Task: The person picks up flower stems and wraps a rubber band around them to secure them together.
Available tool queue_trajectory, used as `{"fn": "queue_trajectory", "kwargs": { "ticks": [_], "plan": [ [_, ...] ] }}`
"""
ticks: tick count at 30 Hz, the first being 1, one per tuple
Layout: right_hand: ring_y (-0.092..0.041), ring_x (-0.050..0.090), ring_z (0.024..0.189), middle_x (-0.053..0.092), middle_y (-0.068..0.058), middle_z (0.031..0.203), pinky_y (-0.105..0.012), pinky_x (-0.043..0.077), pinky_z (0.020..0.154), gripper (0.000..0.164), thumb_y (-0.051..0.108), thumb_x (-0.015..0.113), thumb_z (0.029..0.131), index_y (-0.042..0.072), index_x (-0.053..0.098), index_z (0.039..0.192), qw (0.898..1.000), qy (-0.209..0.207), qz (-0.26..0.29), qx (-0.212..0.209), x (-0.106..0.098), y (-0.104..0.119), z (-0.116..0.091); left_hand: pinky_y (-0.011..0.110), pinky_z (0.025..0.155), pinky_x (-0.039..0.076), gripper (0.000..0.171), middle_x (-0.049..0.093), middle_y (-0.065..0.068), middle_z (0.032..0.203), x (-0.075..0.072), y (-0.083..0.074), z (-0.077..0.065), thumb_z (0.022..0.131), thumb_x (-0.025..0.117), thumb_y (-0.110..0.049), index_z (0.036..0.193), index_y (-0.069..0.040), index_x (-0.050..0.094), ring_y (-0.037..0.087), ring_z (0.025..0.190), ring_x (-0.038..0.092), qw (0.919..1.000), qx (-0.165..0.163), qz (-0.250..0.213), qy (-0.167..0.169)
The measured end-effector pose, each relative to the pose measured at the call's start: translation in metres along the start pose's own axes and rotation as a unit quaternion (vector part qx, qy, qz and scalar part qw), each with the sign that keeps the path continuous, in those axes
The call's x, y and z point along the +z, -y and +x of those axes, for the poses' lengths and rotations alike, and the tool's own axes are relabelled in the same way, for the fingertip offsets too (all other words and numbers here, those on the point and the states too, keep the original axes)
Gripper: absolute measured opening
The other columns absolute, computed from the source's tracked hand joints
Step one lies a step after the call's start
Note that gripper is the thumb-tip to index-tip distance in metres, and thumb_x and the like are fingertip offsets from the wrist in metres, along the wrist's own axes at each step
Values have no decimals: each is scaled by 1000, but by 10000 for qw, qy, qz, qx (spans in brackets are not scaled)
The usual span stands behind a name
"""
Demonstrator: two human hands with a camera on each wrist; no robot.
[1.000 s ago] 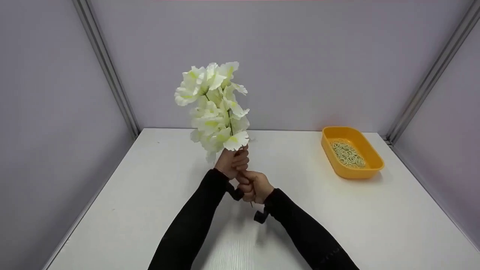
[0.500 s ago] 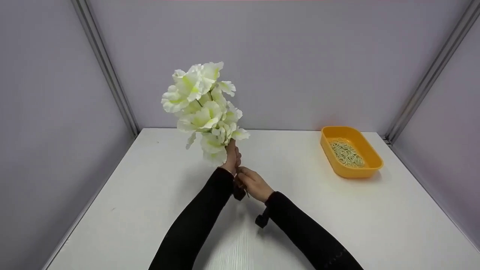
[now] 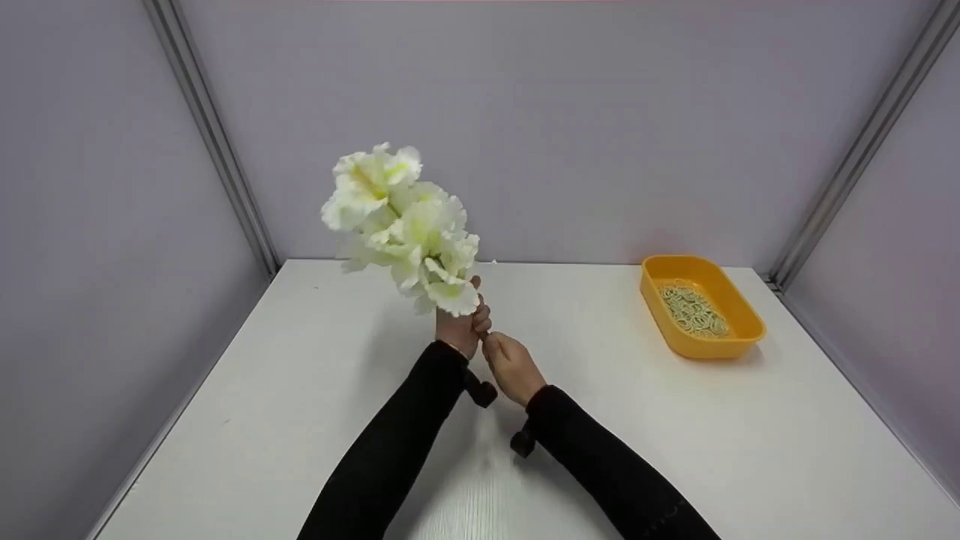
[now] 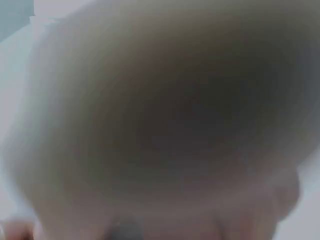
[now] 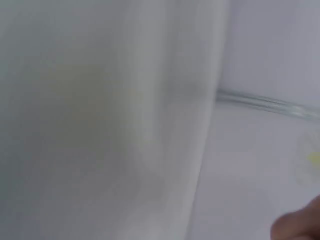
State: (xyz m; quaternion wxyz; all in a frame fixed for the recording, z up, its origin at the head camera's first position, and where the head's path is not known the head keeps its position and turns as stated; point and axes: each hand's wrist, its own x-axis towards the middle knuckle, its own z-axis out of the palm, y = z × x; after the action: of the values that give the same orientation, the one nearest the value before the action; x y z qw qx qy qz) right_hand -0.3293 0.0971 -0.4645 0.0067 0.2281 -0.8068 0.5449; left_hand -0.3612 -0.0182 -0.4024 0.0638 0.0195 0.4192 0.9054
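My left hand [image 3: 463,326] grips a bunch of white flowers [image 3: 420,225] by the stems, just under the lowest blooms. The petals are frilly with yellow-green centres, and the bunch leans to the left above the table. Right below, my right hand [image 3: 514,367] pinches the stems between thumb and fingers, close against the left hand. Most of the stem length is hidden by the hands. A dark blur fills the left wrist view. In the right wrist view a pale blur covers the left half, with a fingertip [image 5: 297,222] in the lower right corner.
A yellow plastic tray [image 3: 739,300] stands at the back right of the white table [image 3: 247,420]. Several pale rubber bands [image 3: 691,310] lie heaped inside it. Pale panels with metal corner posts [image 3: 217,142] enclose the table on the back and sides.
The bunch has tipped to the left and sunk slightly, its blooms turning. My right hand has gone from a fist round the lower stems to a pinch beside the left hand.
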Motion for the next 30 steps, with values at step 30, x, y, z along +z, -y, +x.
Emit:
{"fn": "queue_trajectory", "kwargs": {
  "ticks": [30],
  "plan": [
    [-11, 49, 54, 52, -1, 67, -25, 41, 51, 52, 42, 39, 99, -6, 59, 105, 9754, 1460, -172, 1643, -92, -23, -4, 20, 37, 10, 49, 21, -9, 39, -23, -16, -3, 100, 42, -25, 55, -20, 24, 4, 35, 12, 9861, 306, -1521, -602]
  ]
}}
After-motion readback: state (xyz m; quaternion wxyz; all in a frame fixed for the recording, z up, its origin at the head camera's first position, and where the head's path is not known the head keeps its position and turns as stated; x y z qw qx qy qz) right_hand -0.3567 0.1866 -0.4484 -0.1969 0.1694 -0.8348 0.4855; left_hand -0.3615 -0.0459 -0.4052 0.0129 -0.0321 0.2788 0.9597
